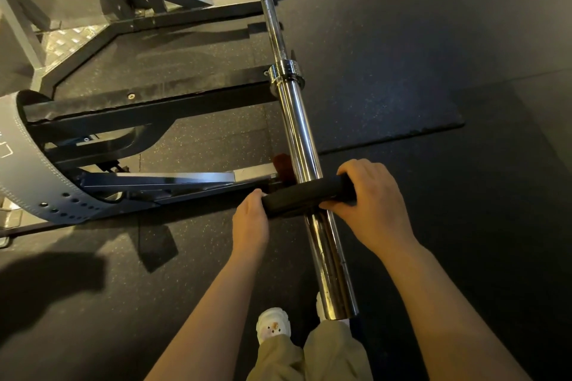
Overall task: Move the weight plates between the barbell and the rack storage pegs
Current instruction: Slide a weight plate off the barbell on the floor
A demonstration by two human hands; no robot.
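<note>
Two hands grip a black weight plate (305,195) seen edge-on, midway along the barbell (297,127) sleeve: left hand (250,223) and right hand (371,198) curl round opposite rims. Tilted, it could bind on the sleeve; slipping off the end, it might drop toward the shoes (274,323).

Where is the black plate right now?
In the head view, the thin black weight plate sits edge-on around the chrome barbell sleeve at lower centre, gripped by the left hand and right hand.
</note>
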